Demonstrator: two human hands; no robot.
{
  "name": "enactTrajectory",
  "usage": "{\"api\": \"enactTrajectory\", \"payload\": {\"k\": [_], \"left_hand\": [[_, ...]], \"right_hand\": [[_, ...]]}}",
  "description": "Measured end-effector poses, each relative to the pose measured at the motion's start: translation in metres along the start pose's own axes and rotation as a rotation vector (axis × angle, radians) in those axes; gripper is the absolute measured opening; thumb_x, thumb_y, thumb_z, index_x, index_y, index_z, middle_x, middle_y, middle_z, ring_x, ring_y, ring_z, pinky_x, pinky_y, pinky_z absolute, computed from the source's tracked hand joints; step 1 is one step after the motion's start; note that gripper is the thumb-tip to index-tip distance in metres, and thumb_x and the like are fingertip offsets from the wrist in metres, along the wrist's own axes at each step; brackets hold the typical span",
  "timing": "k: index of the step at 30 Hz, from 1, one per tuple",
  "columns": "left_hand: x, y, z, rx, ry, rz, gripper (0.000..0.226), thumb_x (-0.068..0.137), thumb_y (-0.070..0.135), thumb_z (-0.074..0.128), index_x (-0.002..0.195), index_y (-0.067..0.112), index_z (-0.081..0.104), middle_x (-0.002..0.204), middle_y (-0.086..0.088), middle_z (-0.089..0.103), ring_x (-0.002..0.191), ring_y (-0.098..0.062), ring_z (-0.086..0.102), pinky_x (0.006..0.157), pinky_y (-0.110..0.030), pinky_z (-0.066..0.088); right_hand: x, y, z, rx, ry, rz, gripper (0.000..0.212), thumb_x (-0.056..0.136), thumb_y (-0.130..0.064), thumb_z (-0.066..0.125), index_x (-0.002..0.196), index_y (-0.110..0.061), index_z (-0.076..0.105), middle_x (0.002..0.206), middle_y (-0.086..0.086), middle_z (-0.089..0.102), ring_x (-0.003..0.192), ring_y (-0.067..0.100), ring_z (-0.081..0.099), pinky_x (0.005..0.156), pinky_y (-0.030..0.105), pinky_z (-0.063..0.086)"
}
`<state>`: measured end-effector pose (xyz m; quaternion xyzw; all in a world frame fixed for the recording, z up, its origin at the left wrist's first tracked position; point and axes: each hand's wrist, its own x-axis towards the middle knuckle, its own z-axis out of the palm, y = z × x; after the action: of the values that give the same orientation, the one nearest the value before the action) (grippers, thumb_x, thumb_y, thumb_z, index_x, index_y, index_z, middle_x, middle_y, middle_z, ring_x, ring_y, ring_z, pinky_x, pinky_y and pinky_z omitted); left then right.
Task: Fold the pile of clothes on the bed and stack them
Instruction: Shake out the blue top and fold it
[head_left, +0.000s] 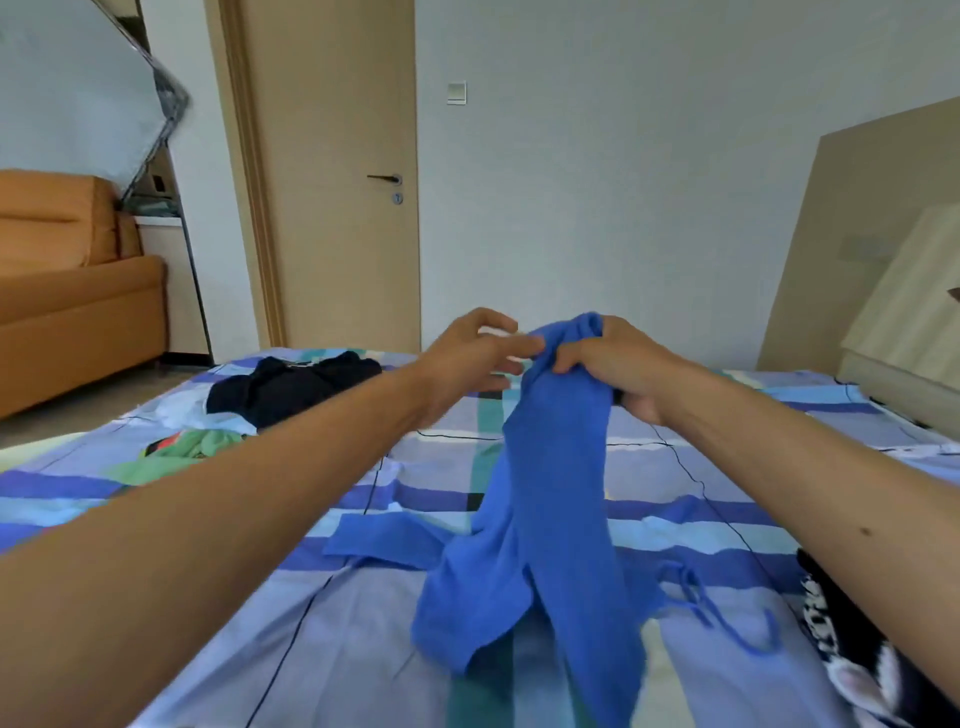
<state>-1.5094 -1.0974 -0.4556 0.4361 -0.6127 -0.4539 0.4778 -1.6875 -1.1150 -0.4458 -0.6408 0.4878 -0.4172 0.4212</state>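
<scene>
- While my right hand (618, 364) is clamped on the bunched top of the blue knit garment (545, 519), it hangs limp and light.
- My left hand (467, 358), fingers spread, reaches to pinch the same edge.

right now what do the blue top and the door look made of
Blue top: soft matte fabric, maybe a fine knit; it hangs limp from the right hand in folds. Door: smooth beige wood or laminate, with a dark metal handle.
</scene>
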Motion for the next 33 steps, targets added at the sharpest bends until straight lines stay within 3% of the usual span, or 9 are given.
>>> {"api": "enactTrajectory", "payload": {"k": [3, 6, 10, 15, 18, 24, 26, 30, 33], "left_hand": [[-0.040, -0.061, 0.015, 0.074, -0.059, 0.071, 0.065, 0.065, 0.042, 0.084, 0.117, 0.020, 0.054, 0.109, 0.005, 0.065, 0.096, -0.009, 0.065, 0.085, -0.031, 0.055], [-0.072, -0.132, 0.035, 0.290, -0.282, 0.067, 0.080, 0.067, 0.038, 0.088, 0.134, 0.028, 0.044, 0.125, 0.006, 0.057, 0.114, -0.012, 0.060, 0.093, -0.028, 0.052], [-0.062, -0.198, 0.054, 0.785, -0.089, -0.072, 0.054, 0.066, 0.045, 0.053, 0.116, 0.025, 0.060, 0.122, 0.002, 0.055, 0.115, -0.026, 0.055, 0.092, -0.041, 0.050], [-0.055, -0.167, 0.074, 0.027, 0.231, -0.192, 0.020, 0.096, 0.000, 0.041, 0.091, 0.006, 0.060, 0.086, -0.009, 0.062, 0.075, -0.012, 0.057, 0.057, -0.013, 0.045], [-0.039, -0.133, 0.052, -0.333, 0.383, -0.283, 0.033, 0.101, 0.009, 0.034, 0.088, 0.009, 0.065, 0.093, -0.015, 0.072, 0.074, -0.016, 0.065, 0.066, -0.029, 0.053], [-0.031, -0.057, 0.008, -0.467, 0.329, -0.303, 0.034, 0.103, 0.022, 0.044, 0.081, 0.010, 0.066, 0.073, -0.008, 0.073, 0.070, -0.026, 0.066, 0.071, -0.038, 0.056], [-0.028, -0.039, 0.006, -0.405, 0.250, -0.273, 0.031, 0.103, 0.023, 0.048, 0.083, 0.008, 0.067, 0.079, -0.009, 0.070, 0.073, -0.025, 0.065, 0.074, -0.038, 0.055], [-0.026, -0.016, 0.009, -0.262, 0.104, -0.256, 0.028, 0.101, 0.026, 0.051, 0.093, 0.004, 0.068, 0.089, -0.014, 0.071, 0.076, -0.025, 0.065, 0.075, -0.037, 0.057], [-0.024, -0.012, 0.008, -0.136, 0.069, -0.252, 0.039, 0.102, 0.032, 0.051, 0.113, -0.001, 0.068, 0.110, -0.019, 0.071, 0.090, -0.028, 0.066, 0.092, -0.043, 0.055]], "right_hand": [[-0.002, -0.005, -0.015, 0.236, 0.170, 0.050, 0.015, 0.080, 0.000, 0.056, 0.094, -0.002, 0.061, 0.083, 0.012, 0.064, 0.072, 0.025, 0.066, 0.060, 0.027, 0.053], [-0.003, -0.016, -0.028, 0.402, 0.260, 0.033, 0.015, 0.087, 0.004, 0.048, 0.085, -0.008, 0.057, 0.076, 0.006, 0.058, 0.062, 0.017, 0.061, 0.055, 0.023, 0.052], [-0.005, -0.024, -0.036, 0.452, 0.307, 0.000, 0.017, 0.087, 0.003, 0.048, 0.091, -0.011, 0.058, 0.084, 0.009, 0.063, 0.071, 0.022, 0.065, 0.062, 0.028, 0.055], [-0.011, -0.009, -0.059, 0.429, 0.335, 0.026, 0.025, 0.080, -0.002, 0.049, 0.100, -0.010, 0.061, 0.098, 0.012, 0.068, 0.083, 0.026, 0.069, 0.074, 0.035, 0.057], [-0.010, 0.020, -0.086, 0.315, 0.362, 0.122, 0.046, 0.062, -0.006, 0.050, 0.106, -0.009, 0.061, 0.111, 0.016, 0.067, 0.099, 0.030, 0.069, 0.087, 0.040, 0.054], [-0.016, 0.087, -0.086, -0.154, 0.391, 0.192, 0.027, 0.071, -0.001, 0.059, 0.093, -0.015, 0.054, 0.091, 0.012, 0.055, 0.083, 0.027, 0.054, 0.069, 0.034, 0.042], [-0.024, 0.105, -0.064, -0.248, 0.302, 0.120, 0.041, 0.083, -0.002, 0.061, 0.117, -0.022, 0.050, 0.104, 0.006, 0.057, 0.088, 0.019, 0.055, 0.068, 0.030, 0.041], [-0.055, 0.138, 0.000, -0.272, -0.359, 0.054, 0.078, 0.069, -0.041, 0.083, 0.137, -0.042, 0.045, 0.136, -0.020, 0.054, 0.128, -0.002, 0.049, 0.101, 0.027, 0.044], [-0.063, 0.168, 0.036, -0.409, -0.321, -0.007, 0.066, 0.074, -0.033, 0.085, 0.131, -0.028, 0.051, 0.124, -0.010, 0.065, 0.112, 0.008, 0.062, 0.091, 0.030, 0.054]]}}
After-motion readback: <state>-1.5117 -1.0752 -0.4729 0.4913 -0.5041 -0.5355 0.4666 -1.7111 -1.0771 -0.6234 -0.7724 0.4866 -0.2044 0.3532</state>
